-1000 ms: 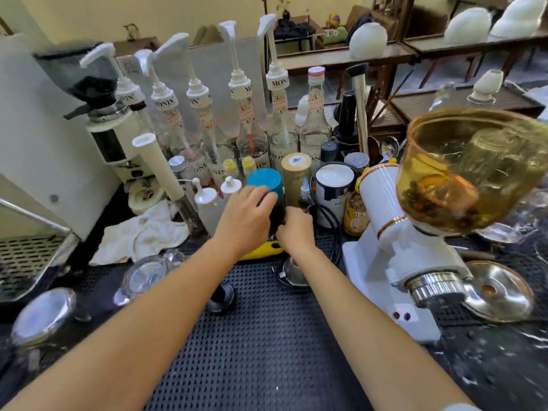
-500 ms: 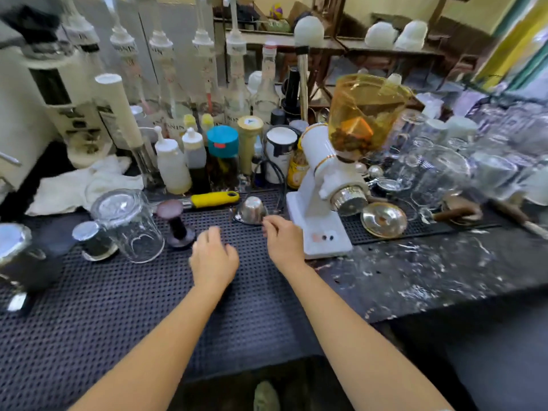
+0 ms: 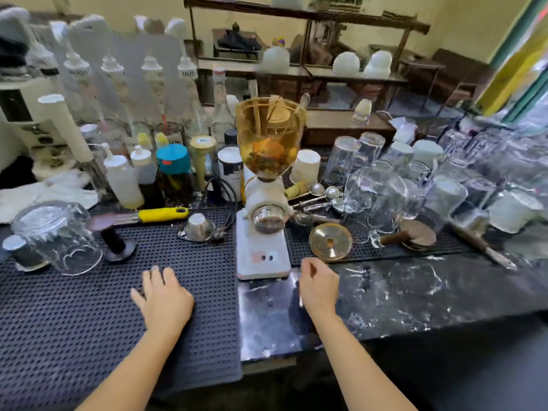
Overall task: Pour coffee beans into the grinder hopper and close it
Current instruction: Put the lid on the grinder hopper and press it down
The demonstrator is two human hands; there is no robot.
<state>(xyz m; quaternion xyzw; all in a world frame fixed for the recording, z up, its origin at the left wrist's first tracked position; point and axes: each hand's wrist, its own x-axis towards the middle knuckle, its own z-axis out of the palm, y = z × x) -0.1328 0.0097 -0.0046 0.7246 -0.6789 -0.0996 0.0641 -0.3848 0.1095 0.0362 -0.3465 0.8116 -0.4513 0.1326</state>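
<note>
A white grinder (image 3: 262,241) stands in the middle of the counter with an amber see-through hopper (image 3: 270,137) on top; its mouth is uncovered and some beans lie at its bottom. A round amber lid (image 3: 330,241) lies flat on the mat to the grinder's right. A dark jar with a teal cap (image 3: 173,170) stands among the bottles at the left. My left hand (image 3: 163,298) rests flat on the black mat, fingers apart, holding nothing. My right hand (image 3: 318,284) hovers just in front of the lid, fingers loosely curled, with nothing in it.
Syrup pump bottles (image 3: 154,93) line the back left. Upturned glasses (image 3: 415,179) crowd the right. A glass jar (image 3: 59,235), a tamper (image 3: 115,241), a yellow-handled tool (image 3: 161,214) and a small steel cup (image 3: 197,228) sit on the mat (image 3: 89,321).
Both hands let go of the teal-capped jar and drew back toward me. The right hand then moved right, past the grinder's base, to near the amber lid. The view swung right.
</note>
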